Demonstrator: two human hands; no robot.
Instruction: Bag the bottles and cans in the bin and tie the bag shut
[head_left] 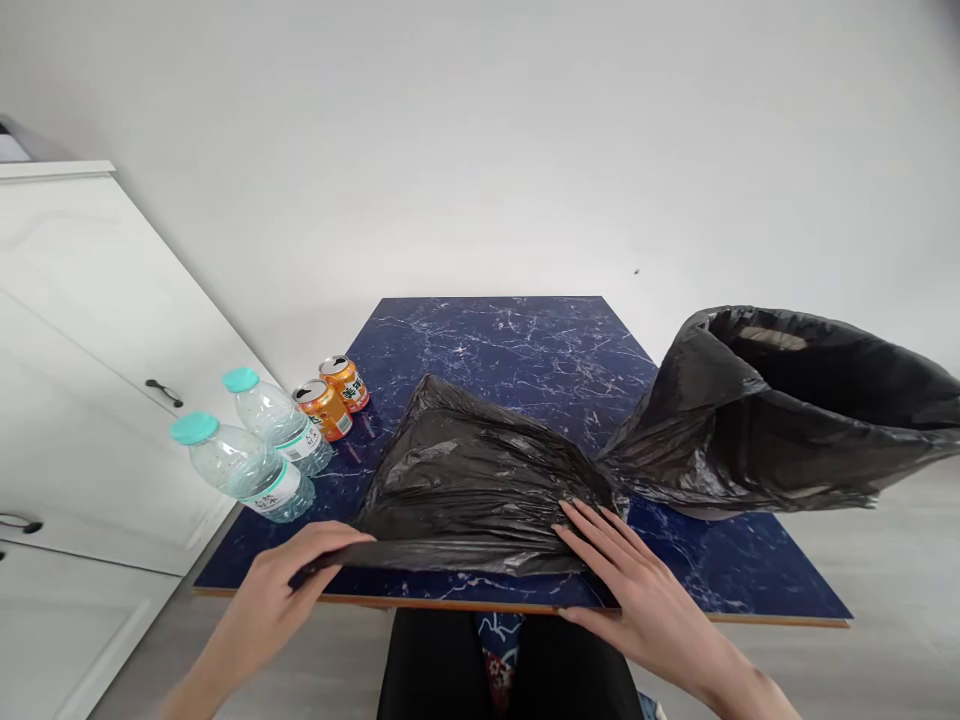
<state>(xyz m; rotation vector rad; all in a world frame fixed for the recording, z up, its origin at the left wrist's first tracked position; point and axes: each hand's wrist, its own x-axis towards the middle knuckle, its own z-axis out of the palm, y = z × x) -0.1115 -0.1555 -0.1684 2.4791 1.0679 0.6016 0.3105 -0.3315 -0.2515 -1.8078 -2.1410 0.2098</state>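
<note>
Black plastic bag [480,460] lies spread on the blue table [510,345], near edge.
We log: two bottles [251,470]; our left hand [279,572], pinching the bag's corner; orange cans [326,405]; our right hand [646,592], fingers extended flat on the bag, unclenched; an open-mouthed black sack [817,455].

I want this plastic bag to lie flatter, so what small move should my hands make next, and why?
Perhaps smooth your right hand toward the right along the near edge of the black plastic bag. Your left hand pinches that edge at its left end, which should steady it, while creases gather beside your right hand.
</note>
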